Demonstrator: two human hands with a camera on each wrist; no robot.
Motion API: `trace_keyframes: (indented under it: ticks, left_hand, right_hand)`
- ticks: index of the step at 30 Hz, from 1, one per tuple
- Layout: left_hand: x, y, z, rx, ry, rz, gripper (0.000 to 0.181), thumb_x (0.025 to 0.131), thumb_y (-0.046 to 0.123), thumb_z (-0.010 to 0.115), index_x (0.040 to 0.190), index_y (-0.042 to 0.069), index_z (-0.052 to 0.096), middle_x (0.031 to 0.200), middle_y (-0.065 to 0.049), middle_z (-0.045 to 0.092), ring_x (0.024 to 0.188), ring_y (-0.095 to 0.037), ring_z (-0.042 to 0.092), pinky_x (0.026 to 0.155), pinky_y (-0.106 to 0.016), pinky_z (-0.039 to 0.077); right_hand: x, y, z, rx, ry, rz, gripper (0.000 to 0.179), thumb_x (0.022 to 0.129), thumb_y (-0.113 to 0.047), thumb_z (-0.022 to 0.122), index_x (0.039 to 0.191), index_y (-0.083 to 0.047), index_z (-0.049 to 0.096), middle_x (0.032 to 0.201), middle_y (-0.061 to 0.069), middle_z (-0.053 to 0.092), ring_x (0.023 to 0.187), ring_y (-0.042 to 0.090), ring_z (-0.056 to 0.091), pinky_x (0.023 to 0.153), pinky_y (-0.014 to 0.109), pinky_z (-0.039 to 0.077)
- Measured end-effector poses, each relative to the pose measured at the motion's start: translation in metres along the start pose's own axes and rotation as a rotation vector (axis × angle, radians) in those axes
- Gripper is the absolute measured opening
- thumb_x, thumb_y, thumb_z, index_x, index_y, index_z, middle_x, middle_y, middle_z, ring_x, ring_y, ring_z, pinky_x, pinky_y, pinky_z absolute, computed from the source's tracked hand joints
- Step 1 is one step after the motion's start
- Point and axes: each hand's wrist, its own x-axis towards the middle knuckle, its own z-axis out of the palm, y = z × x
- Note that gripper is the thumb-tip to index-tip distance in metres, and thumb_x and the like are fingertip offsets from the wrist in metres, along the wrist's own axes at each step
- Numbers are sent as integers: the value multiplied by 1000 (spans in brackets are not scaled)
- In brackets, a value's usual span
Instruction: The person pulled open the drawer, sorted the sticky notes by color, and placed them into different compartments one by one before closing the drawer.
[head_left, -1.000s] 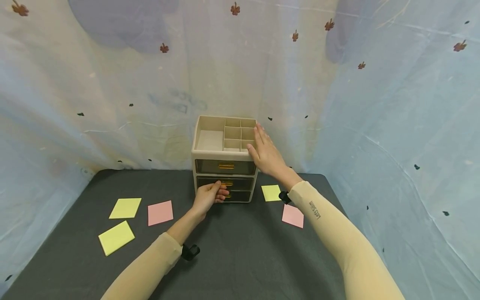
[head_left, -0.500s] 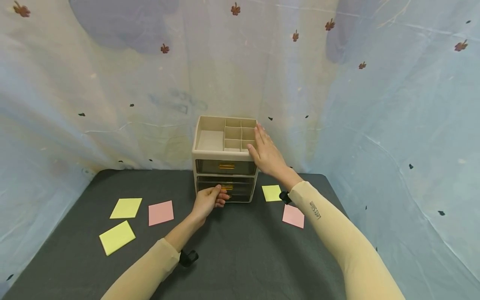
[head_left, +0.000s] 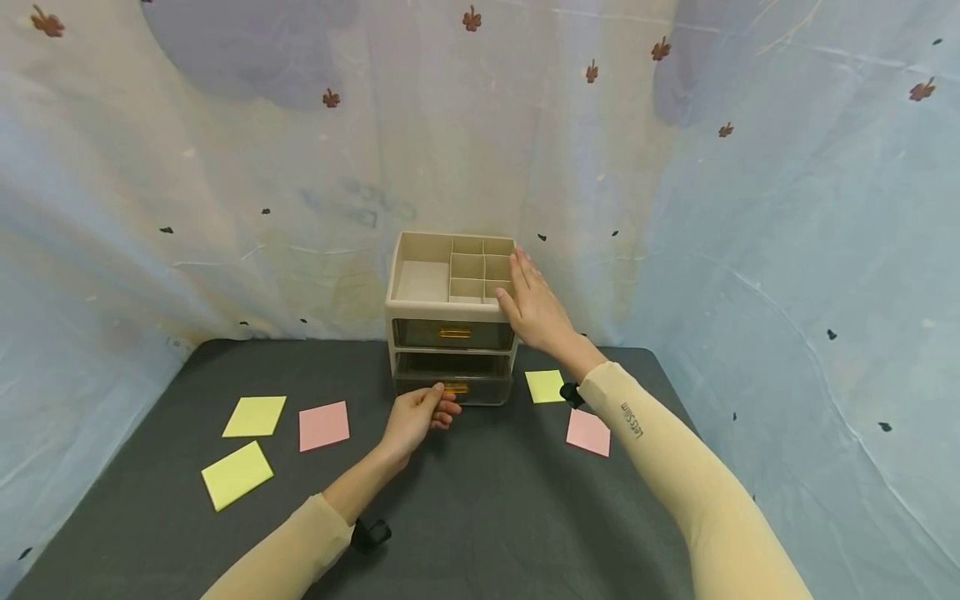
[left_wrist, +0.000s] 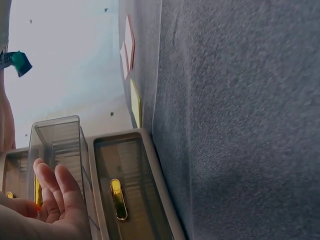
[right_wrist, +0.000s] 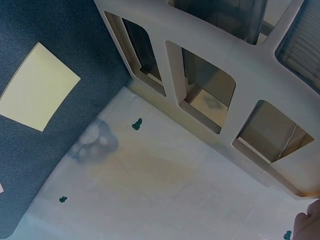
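Note:
A beige desktop organizer (head_left: 450,310) with three smoky clear drawers and a divided top tray stands at the table's back edge. My left hand (head_left: 414,414) pinches the gold handle (head_left: 456,388) of the middle drawer (left_wrist: 57,135), which is pulled partway out over the bottom drawer (left_wrist: 135,165). In the left wrist view, fingers curl behind that handle. With fingers straight, my right hand (head_left: 536,312) rests along the top right rim, thumb over the front corner. Only its edge (right_wrist: 307,222) shows in the right wrist view. The top drawer (head_left: 420,333) is closed.
Two yellow sticky notes (head_left: 237,476) and a pink sticky note (head_left: 324,426) lie left on the dark tablecloth (head_left: 480,517). Another yellow note (head_left: 544,386) and a pink note (head_left: 588,432) lie right, beside my right forearm. A patterned curtain (head_left: 480,150) hangs directly behind the organizer.
My left hand has drawn back toward me and lower in view, sliding the middle drawer outward from its slot. The right hand has stayed on the organizer's rim.

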Motion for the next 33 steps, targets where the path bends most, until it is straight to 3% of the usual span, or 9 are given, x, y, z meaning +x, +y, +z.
trace_keyframes:
  ticks: [6, 18, 33]
  left_hand:
    - [-8, -1, -2, 7, 1, -3, 39, 111, 30, 53, 107, -2, 75, 90, -11, 77, 82, -29, 72, 81, -47, 62]
    - [-22, -3, -5, 11, -24, -7, 39, 110, 30, 55, 110, -4, 75, 89, -9, 76, 78, -21, 70, 71, -30, 61]
    - [-44, -4, -8, 25, -55, -18, 43, 110, 33, 56, 111, -5, 74, 91, -11, 76, 78, -21, 70, 72, -28, 61]
  right_hand:
    - [1, 0, 1, -3, 0, -5, 74, 114, -44, 29, 165, 3, 4, 174, 15, -5, 161, 34, 3, 130, 48, 11]
    - [0, -1, 0, 4, -4, -10, 73, 114, -42, 30, 165, 4, 4, 174, 15, -5, 161, 33, 3, 130, 47, 10]
    - [1, 1, 1, -2, 4, -14, 73, 114, -43, 30, 165, 3, 3, 174, 16, -4, 161, 34, 3, 130, 48, 11]
